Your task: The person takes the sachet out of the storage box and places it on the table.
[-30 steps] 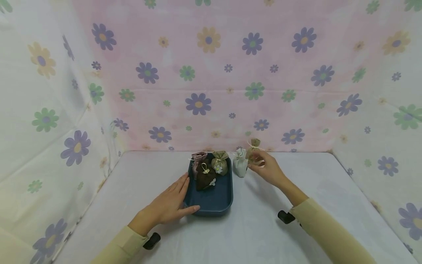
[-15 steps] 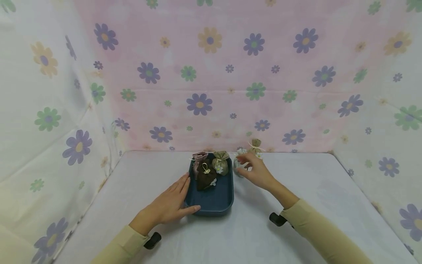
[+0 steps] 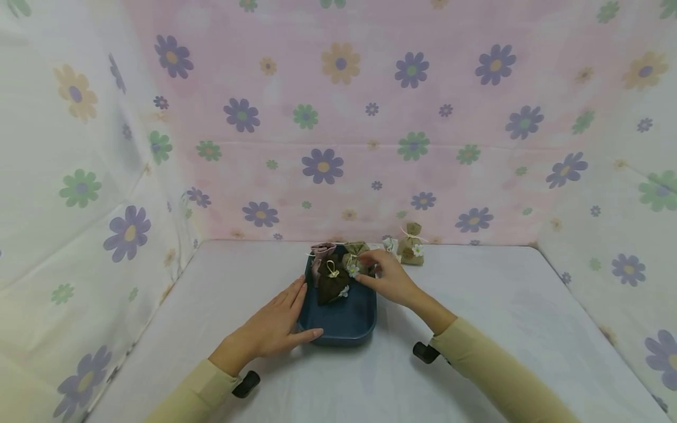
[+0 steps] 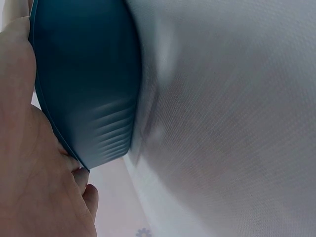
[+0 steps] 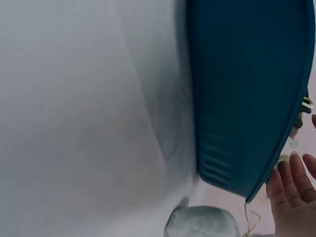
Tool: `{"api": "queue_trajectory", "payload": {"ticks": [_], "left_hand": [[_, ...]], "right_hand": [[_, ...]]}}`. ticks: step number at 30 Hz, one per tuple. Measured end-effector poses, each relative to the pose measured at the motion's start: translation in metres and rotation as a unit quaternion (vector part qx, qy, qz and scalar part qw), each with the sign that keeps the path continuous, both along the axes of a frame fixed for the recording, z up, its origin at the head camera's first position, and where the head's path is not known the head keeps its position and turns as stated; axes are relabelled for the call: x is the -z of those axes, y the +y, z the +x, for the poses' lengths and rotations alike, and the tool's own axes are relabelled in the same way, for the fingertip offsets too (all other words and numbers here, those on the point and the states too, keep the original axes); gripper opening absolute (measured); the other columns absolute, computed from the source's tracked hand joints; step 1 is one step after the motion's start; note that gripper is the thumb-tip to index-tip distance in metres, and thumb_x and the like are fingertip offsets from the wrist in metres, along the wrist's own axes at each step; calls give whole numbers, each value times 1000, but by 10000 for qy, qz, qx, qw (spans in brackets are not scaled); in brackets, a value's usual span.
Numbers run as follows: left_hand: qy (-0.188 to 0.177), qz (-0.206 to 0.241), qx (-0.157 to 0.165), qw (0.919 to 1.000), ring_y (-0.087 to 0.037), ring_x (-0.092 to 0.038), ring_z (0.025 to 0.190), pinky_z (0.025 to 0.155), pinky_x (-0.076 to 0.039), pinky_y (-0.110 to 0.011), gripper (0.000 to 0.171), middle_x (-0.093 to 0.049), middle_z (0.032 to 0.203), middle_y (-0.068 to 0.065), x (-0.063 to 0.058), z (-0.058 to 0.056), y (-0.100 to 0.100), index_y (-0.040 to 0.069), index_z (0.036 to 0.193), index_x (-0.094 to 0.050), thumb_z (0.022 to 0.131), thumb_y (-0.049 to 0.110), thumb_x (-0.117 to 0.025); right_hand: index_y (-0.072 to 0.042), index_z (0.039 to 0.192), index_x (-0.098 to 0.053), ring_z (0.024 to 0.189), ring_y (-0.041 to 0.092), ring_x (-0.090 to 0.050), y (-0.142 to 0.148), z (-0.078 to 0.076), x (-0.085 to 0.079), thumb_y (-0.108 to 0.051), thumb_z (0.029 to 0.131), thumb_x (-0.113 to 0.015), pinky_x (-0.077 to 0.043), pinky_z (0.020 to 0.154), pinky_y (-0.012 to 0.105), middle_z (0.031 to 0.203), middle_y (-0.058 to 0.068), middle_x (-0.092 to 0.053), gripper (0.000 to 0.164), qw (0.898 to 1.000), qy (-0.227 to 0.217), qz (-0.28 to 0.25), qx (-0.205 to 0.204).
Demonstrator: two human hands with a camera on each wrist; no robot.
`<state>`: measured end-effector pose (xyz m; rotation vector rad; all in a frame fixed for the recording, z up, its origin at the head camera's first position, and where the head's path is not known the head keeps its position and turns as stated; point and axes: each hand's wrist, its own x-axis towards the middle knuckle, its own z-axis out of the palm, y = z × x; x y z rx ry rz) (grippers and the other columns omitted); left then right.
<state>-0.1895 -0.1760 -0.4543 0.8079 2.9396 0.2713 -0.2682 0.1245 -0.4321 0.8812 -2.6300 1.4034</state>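
A blue tray [image 3: 338,329] stands on the table with three drawstring pouches in it: a pinkish one [image 3: 321,251], a dark brown one [image 3: 330,291] and an olive one [image 3: 357,248] with a white flower. My left hand [image 3: 270,326] rests along the tray's left rim, fingers extended; the left wrist view shows it against the tray's side [image 4: 89,79]. Over the tray's right rim, my right hand [image 3: 391,279] is at the olive pouch, fingers and thumb apart. Its fingers look fairly straight in the right wrist view; whether they touch the pouch is unclear.
Right of the tray stand a pale grey-green pouch [image 5: 202,222], partly hidden behind my right hand in the head view, and a tan pouch [image 3: 411,249] with a flower. A white cloth covers the table [image 3: 476,329]; flowered curtains [image 3: 338,117] enclose its back and sides.
My right hand has moved left, from the tan pouch past the pale pouch to the olive one in the tray. The pouches and the left hand have stayed in place.
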Motion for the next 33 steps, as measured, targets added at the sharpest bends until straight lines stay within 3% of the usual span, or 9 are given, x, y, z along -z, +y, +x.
{"api": "queue_trajectory", "payload": {"ticks": [4, 11, 16, 26, 33], "left_hand": [[-47, -6, -26, 10000, -27, -5, 158, 125, -20, -49, 114, 4, 172, -13, -2, 0, 0, 1, 163, -8, 92, 86, -31], [-25, -3, 2, 10000, -27, -5, 158, 125, -21, -49, 113, 2, 172, -14, -2, 0, 1, 0, 163, -9, 92, 85, -32], [52, 39, 80, 9999, -30, -9, 158, 124, -23, -50, 111, -2, 172, -16, -3, 1, 1, -2, 162, -14, 93, 83, -35], [79, 14, 46, 10000, -27, -8, 158, 124, -22, -48, 113, -1, 172, -15, -1, 1, 0, -1, 163, -13, 92, 85, -33], [68, 17, 17, 10000, -27, -7, 158, 124, -22, -49, 113, 1, 172, -14, 0, 0, 0, 0, 163, -12, 92, 85, -32]], "right_hand": [[3, 140, -56, 119, 37, -60, -11, -2, 4, -18, 96, -74, -52, 97, 51, 131, 19, -62, 51, 9996, -168, 191, -100], [4, 137, -59, 112, 36, -64, -28, -5, 10, -19, 95, -75, -55, 93, 48, 127, 21, -64, 51, 9991, 118, 385, -95], [1, 137, -60, 112, 33, -64, -35, -10, 15, -20, 96, -75, -55, 90, 44, 128, 19, -64, 49, 9992, -19, 390, -44], [0, 137, -61, 115, 31, -64, -45, -16, 11, -23, 95, -75, -54, 93, 45, 125, 15, -67, 50, 9981, -360, 492, 56], [-2, 131, -65, 106, 26, -65, -47, -18, 11, -22, 93, -77, -55, 89, 43, 115, 9, -69, 45, 9976, -294, 619, 37]]}}
